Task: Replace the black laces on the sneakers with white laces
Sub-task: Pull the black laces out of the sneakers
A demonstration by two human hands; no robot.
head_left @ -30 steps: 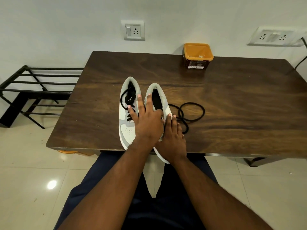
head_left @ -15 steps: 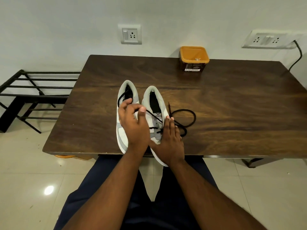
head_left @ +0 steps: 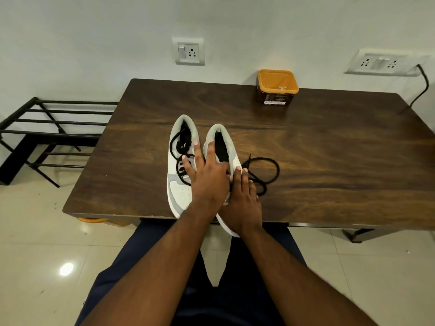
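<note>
2 sneakers (head_left: pixel 182 184), white and grey, side by side on the table (head_left: pixel 329 172) at its near edge, toes toward the seated person, heels toward the wall. Long axes run near-to-far, roughly parallel; the right-side shoe's toe overhangs the edge.

Left-side sneaker: black lace (head_left: pixel 179 147) in its eyelets, slack loops bunched in the opening.

Right-side sneaker (head_left: pixel 224 142): tongue area mostly covered by both hands; a loose black lace (head_left: pixel 270 170) trails off its right flank and coils on the table just beside it.

Left hand (head_left: pixel 207 175): fingers spread and straight, laid flat across both shoes, fingertips pointing along their length. It grips nothing visible.

Right hand (head_left: pixel 242 203): lower, against the right-side shoe's flank, fingers fairly straight, tips at the loose lace; whether they pinch it cannot be told.

Judgement: the lace lies right of and just beyond the right hand, which is nearer; pulling would run rightward, across the shoe's long axis.

1 orange tub (head_left: pixel 277 89), far edge. White laces: none seen.
</note>
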